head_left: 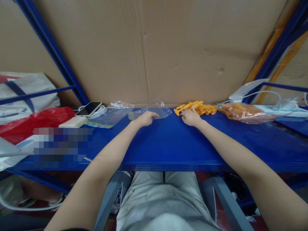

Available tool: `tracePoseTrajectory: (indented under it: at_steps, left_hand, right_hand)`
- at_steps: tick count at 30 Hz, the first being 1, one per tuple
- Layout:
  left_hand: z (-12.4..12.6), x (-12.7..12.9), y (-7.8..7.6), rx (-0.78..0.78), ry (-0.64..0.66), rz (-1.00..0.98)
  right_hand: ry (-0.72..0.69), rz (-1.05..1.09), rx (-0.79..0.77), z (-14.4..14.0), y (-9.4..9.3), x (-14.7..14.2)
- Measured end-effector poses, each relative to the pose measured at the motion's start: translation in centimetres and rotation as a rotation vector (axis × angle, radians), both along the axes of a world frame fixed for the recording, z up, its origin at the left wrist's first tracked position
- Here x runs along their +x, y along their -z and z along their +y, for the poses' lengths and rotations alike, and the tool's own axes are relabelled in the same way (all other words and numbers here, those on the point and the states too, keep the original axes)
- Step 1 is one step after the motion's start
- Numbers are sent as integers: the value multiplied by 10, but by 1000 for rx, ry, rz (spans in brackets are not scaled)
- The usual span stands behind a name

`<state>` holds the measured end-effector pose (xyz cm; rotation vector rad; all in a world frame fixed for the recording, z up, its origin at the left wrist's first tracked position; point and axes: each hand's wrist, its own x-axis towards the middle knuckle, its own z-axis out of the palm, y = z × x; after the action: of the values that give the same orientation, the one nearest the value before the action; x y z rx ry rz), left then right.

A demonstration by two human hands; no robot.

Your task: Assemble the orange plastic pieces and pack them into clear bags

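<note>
Pinching a clear bag [154, 112], left hand [145, 118]; right hand [190, 117] fingers touch orange pieces [196, 107].

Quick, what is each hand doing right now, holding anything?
Left hand: fingers on the edge of a clear plastic bag; a firm grip cannot be told.
Right hand: fingers touching the loose orange plastic pieces; a grip cannot be told.

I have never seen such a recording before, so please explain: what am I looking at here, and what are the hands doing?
One camera on a person's head looks down at their own two bare arms; there is no machine. The left hand touches a small clear plastic bag on the blue shelf. The right hand reaches a loose pile of orange plastic parts; whether it holds one is unclear. A fuller bag of orange parts lies right; a phone lies left.
</note>
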<state>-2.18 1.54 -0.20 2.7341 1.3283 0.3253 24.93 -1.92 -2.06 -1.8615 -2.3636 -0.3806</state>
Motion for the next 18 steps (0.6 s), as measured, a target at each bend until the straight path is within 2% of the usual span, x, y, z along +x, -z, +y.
tracePoseTrajectory:
  at_steps: [4, 10, 14, 18]
  left_hand:
    - [1, 0, 1, 4, -20, 74]
    - [-1, 2, 6, 48, -197, 110]
    - [-6, 9, 13, -50, -319, 143]
    - [-6, 10, 17, -163, -352, 228]
  right_hand:
    - [41, -1, 1, 2, -2, 5]
    - [34, 7, 13, 3, -3, 11]
    - [32, 25, 30, 3, -1, 9]
    - [25, 63, 69, 4, 4, 8]
